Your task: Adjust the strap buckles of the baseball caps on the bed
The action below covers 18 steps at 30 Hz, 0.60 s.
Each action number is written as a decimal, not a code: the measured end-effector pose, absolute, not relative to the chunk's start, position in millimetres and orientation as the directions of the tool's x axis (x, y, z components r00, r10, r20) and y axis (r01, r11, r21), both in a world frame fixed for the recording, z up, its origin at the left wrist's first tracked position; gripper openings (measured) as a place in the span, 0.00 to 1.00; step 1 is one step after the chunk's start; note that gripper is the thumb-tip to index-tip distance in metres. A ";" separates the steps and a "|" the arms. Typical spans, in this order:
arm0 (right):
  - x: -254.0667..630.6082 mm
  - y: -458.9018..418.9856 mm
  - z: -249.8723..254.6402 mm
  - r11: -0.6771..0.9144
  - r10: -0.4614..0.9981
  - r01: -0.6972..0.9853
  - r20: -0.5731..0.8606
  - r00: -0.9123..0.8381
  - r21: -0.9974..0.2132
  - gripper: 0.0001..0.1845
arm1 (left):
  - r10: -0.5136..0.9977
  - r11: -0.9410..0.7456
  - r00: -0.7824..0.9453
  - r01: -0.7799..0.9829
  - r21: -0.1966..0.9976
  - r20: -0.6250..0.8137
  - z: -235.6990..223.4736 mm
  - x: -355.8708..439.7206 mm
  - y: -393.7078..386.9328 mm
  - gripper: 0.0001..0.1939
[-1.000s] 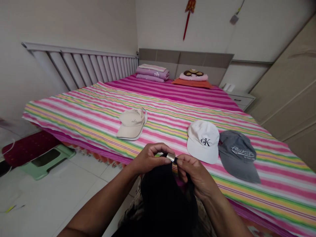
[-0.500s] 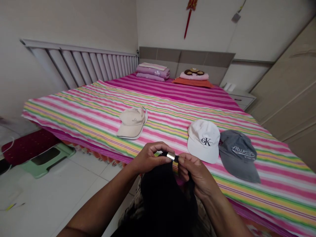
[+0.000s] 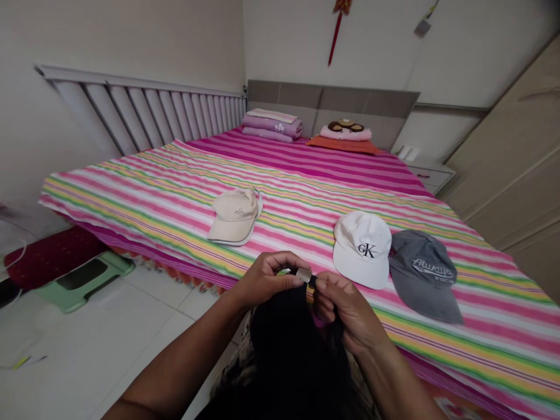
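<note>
A black cap point(image 3: 282, 338) is held low in front of me, its dark body merging with dark cloth below. At its back strap sits a small metal buckle point(image 3: 303, 275). My left hand point(image 3: 270, 279) pinches the strap and buckle between thumb and fingers. Close by on the right, my right hand point(image 3: 347, 306) grips the strap's other side just past the buckle. On the bed ahead lie a beige cap point(image 3: 234, 213), a white cap point(image 3: 361, 248) with dark letters, and a grey cap point(image 3: 422, 271) touching the white one.
The bed point(image 3: 144, 195) has a striped cover and a grey headboard point(image 3: 289, 108). Folded purple bedding point(image 3: 271, 125) and an orange pillow point(image 3: 341, 144) lie at its far end. A green stool point(image 3: 72, 297) stands on the floor at left; a nightstand point(image 3: 431, 175) stands at far right.
The metal buckle has tilted between my hands and shows a duller face than before. Both hands stay in nearly the same place on the strap. The caps on the bed have not moved.
</note>
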State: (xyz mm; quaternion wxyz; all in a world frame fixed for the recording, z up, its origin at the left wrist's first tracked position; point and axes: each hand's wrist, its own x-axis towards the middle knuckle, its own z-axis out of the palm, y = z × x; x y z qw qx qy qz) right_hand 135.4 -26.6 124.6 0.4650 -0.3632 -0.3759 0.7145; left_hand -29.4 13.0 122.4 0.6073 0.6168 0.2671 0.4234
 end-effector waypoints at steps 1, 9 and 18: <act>134.9 -26.9 124.5 -0.285 0.938 -0.382 -0.173 -0.301 -0.879 0.16 | 0.843 -0.141 0.497 -0.171 0.975 0.208 123.2 -29.3 13.1 0.13; 131.9 -28.6 126.2 -0.275 0.943 -0.370 -0.175 -0.282 -0.887 0.14 | 0.823 -0.344 0.469 -0.040 0.938 0.321 127.0 -29.5 12.8 0.12; 131.0 -28.8 125.9 -0.263 0.947 -0.379 -0.161 -0.280 -0.887 0.14 | 0.820 -0.332 0.478 -0.054 0.942 0.316 125.9 -31.6 12.2 0.13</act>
